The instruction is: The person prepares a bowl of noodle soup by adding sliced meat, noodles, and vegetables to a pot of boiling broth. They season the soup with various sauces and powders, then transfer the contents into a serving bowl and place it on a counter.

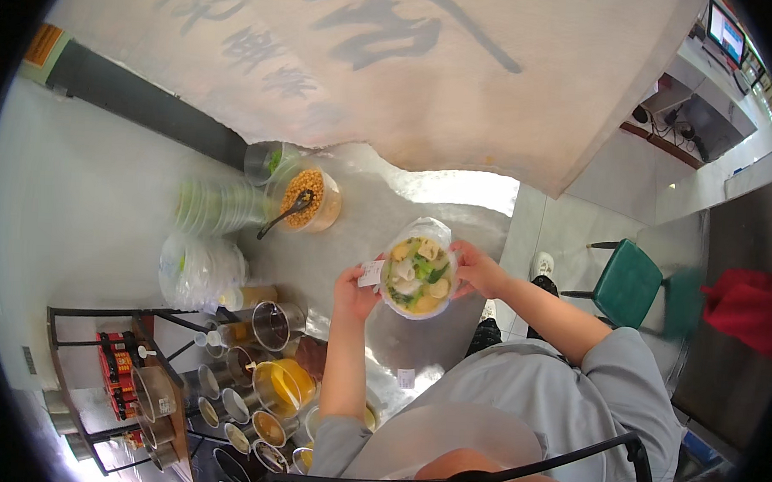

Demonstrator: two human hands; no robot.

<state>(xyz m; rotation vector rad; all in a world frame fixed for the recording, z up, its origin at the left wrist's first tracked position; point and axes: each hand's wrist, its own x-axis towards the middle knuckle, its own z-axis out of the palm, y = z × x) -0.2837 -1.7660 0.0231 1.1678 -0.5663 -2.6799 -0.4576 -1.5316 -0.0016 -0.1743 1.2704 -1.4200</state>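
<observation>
A round clear takeaway bowl (419, 275) of soup is held between my two hands above the metal counter. Leafy greens, pale rolled pieces and yellowish chunks float in it. My left hand (356, 293) grips its left side. Beside those fingers a white printed slip (371, 273) juts out; whether it is pinched or stuck on, I cannot tell. On the opposite side, my right hand (480, 272) holds the rim with bent fingers. Crumpled clear plastic (429, 228) shows at the bowl's far edge.
A tub of orange-brown bits (310, 198) with a black spoon (287, 213) stands left on the counter (361, 207). Stacked plastic bowls (221, 206) and several seasoning containers (283, 386) line the left. Another slip (405, 378) lies nearby. A green chair (627, 278) is at right.
</observation>
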